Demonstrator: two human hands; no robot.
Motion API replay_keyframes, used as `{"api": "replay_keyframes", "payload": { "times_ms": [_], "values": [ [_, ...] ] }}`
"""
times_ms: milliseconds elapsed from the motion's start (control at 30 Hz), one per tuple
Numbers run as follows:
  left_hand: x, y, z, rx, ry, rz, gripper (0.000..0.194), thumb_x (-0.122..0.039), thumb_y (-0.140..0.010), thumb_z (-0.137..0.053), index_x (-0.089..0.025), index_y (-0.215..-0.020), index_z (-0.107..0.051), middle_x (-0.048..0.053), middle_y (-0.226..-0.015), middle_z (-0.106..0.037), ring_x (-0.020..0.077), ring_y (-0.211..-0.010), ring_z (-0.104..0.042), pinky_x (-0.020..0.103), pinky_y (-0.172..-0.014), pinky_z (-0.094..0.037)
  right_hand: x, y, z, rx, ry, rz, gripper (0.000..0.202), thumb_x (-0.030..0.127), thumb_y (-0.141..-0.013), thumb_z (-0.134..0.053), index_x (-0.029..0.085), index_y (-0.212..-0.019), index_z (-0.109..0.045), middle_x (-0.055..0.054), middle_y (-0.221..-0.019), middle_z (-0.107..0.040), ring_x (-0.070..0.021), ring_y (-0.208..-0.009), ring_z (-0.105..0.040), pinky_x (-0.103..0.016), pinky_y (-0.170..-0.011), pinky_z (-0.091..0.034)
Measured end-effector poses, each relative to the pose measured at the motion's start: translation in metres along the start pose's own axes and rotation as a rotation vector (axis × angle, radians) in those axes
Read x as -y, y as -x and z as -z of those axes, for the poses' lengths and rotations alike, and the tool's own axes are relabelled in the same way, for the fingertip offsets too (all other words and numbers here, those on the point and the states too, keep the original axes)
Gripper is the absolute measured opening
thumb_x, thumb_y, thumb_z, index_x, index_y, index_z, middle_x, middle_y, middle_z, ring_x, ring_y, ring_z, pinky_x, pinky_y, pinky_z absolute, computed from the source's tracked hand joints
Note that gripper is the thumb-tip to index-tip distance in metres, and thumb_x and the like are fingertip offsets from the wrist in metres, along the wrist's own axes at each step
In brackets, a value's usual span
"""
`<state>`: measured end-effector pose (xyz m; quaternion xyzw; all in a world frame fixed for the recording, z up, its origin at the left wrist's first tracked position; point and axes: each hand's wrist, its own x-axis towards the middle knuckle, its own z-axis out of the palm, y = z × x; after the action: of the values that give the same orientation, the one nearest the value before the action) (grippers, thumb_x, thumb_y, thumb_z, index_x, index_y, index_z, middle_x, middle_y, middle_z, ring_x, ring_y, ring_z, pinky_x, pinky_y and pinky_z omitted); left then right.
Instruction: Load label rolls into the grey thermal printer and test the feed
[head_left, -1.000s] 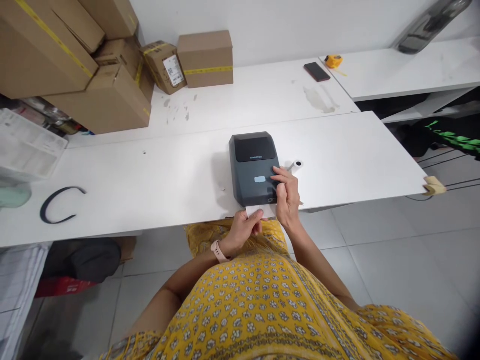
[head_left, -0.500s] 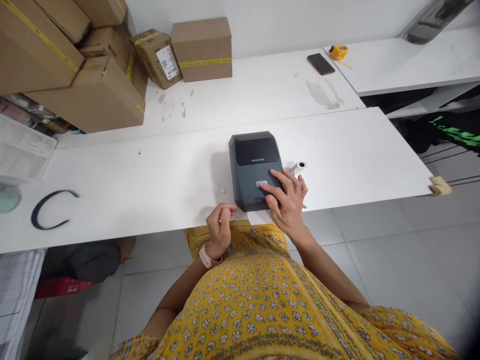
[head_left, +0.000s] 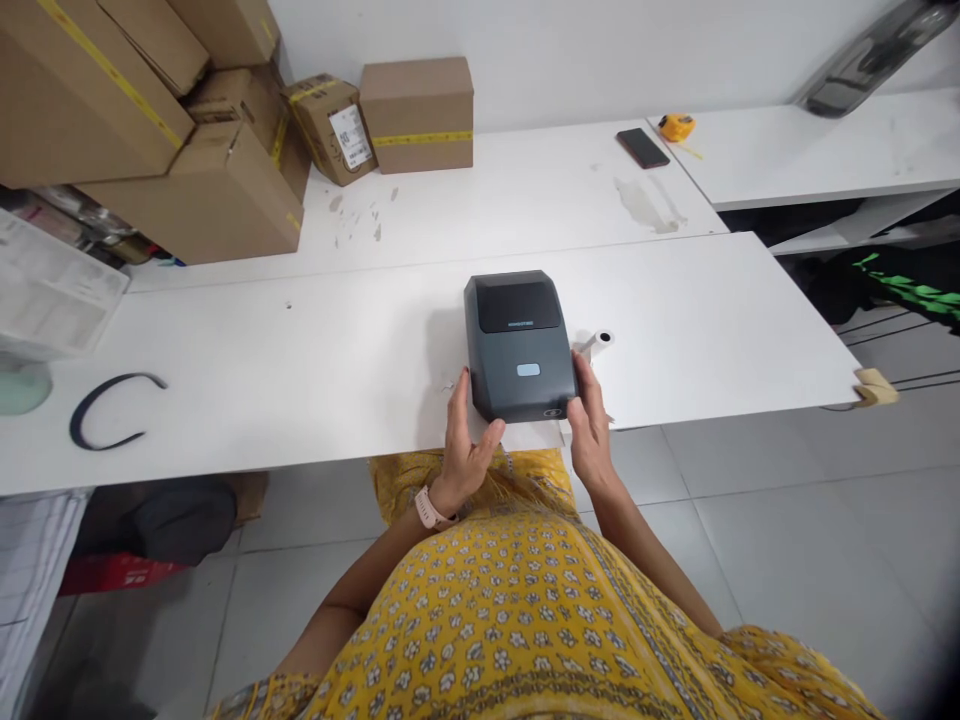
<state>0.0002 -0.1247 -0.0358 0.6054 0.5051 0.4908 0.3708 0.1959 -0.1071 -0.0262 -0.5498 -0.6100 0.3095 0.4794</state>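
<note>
A dark grey label printer [head_left: 517,350] with a glossy black window and a pale blue button lies near the front edge of the white table. My left hand [head_left: 466,450] is at its lower left corner, fingers along the side and thumb by the front edge. On the opposite side, my right hand [head_left: 591,430] holds the lower right corner, thumb at the front. The undersides of the fingers are hidden. Just right of the printer lies a small white paper roll [head_left: 598,343].
Cardboard boxes [head_left: 202,200] are stacked at the back left. A black headband [head_left: 82,410] lies at the left. Toward the back right are a phone [head_left: 643,148], a yellow tape measure [head_left: 676,127] and a dark clear bottle [head_left: 870,65]. A tan corner guard [head_left: 876,387] caps the table's right corner.
My right hand has left the button on top and moved to the printer's right side. My left hand has opened from a loose curl and come up to the left side.
</note>
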Motion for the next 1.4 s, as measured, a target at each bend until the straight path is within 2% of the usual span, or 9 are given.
{"api": "replay_keyframes", "payload": {
  "times_ms": [333,467,600,767,900,1000,1200,1300,1400],
  "values": [
    [0.000,0.002,0.000,-0.023,0.064,-0.005,0.070,-0.047,-0.104,-0.054,-0.039,-0.167,-0.024,0.002,-0.178,-0.019,0.0280,-0.166,-0.013,0.053,-0.137,-0.015,0.005,0.004,0.000,0.046,0.019,-0.015,0.067,0.061,-0.105,-0.033,0.041,-0.167,-0.017,-0.002,-0.178,-0.021,-0.0313,-0.165,-0.021,-0.065,-0.133,-0.024],
    [-0.009,-0.012,0.008,-0.055,0.169,-0.095,0.057,-0.045,-0.107,-0.049,-0.036,-0.163,-0.038,0.001,-0.175,-0.029,0.0269,-0.164,-0.023,0.050,-0.136,-0.021,0.013,-0.007,0.008,0.026,0.033,0.075,0.070,0.065,-0.103,-0.034,0.041,-0.167,-0.019,-0.003,-0.177,-0.024,-0.0341,-0.164,-0.023,-0.067,-0.131,-0.025],
    [-0.017,-0.054,0.011,-0.224,0.329,-0.196,0.045,-0.047,-0.107,-0.047,-0.027,-0.144,-0.062,0.007,-0.153,-0.062,0.0254,-0.146,-0.055,0.047,-0.126,-0.042,0.034,-0.053,0.015,-0.032,0.102,0.390,0.077,0.073,-0.100,-0.033,0.040,-0.167,-0.016,-0.003,-0.175,-0.028,-0.0351,-0.162,-0.027,-0.065,-0.132,-0.027],
    [-0.004,-0.098,0.008,-0.394,0.261,0.003,0.032,-0.041,-0.098,-0.062,-0.024,-0.125,-0.065,0.011,-0.132,-0.073,0.0241,-0.123,-0.069,0.044,-0.105,-0.056,0.063,-0.142,0.010,-0.127,0.219,0.581,0.085,0.077,-0.098,-0.024,0.038,-0.168,0.001,-0.005,-0.176,-0.018,-0.0367,-0.160,-0.030,-0.066,-0.127,-0.035],
    [0.010,-0.100,0.005,-0.292,0.096,0.151,0.038,-0.033,-0.090,-0.066,-0.020,-0.126,-0.062,0.015,-0.133,-0.070,0.0243,-0.115,-0.069,0.041,-0.097,-0.057,0.079,-0.200,-0.004,-0.255,0.251,0.597,0.073,0.069,-0.102,-0.019,0.044,-0.167,0.004,0.000,-0.174,-0.022,-0.0292,-0.164,-0.023,-0.057,-0.127,-0.039],
    [0.011,-0.098,0.006,-0.198,-0.012,0.188,0.044,-0.032,-0.089,-0.065,-0.019,-0.131,-0.060,0.014,-0.137,-0.068,0.0237,-0.113,-0.068,0.037,-0.091,-0.057,0.085,-0.226,-0.013,-0.308,0.302,0.551,0.071,0.067,-0.103,-0.018,0.042,-0.167,0.001,-0.003,-0.175,-0.019,-0.0299,-0.166,-0.015,-0.062,-0.126,-0.036],
    [-0.006,-0.122,0.025,0.050,-0.434,0.301,0.057,-0.035,-0.089,-0.062,-0.016,-0.141,-0.057,0.009,-0.102,-0.075,0.0259,-0.094,-0.070,0.038,-0.085,-0.054,0.074,-0.268,0.002,-0.062,0.289,0.557,0.078,0.071,-0.102,-0.032,0.037,-0.168,-0.008,-0.008,-0.175,-0.024,-0.0351,-0.166,-0.015,-0.070,-0.126,-0.029],
    [-0.015,-0.137,0.031,0.214,-0.563,0.346,0.065,-0.035,-0.087,-0.061,-0.015,-0.148,-0.053,0.008,-0.092,-0.076,0.0309,-0.096,-0.072,0.039,-0.083,-0.053,0.075,-0.276,0.021,0.016,0.340,0.617,0.082,0.072,-0.099,-0.040,0.035,-0.167,-0.011,-0.008,-0.172,-0.032,-0.0333,-0.163,-0.024,-0.064,-0.127,-0.033],
    [-0.019,-0.142,0.030,0.242,-0.611,0.340,0.065,-0.032,-0.086,-0.061,-0.016,-0.149,-0.053,0.011,-0.101,-0.078,0.0335,-0.101,-0.073,0.039,-0.083,-0.053,0.086,-0.252,0.028,-0.080,0.368,0.646,0.072,0.066,-0.102,-0.039,0.034,-0.165,-0.024,-0.008,-0.165,-0.043,-0.0316,-0.158,-0.036,-0.057,-0.126,-0.037]
  ]
}}
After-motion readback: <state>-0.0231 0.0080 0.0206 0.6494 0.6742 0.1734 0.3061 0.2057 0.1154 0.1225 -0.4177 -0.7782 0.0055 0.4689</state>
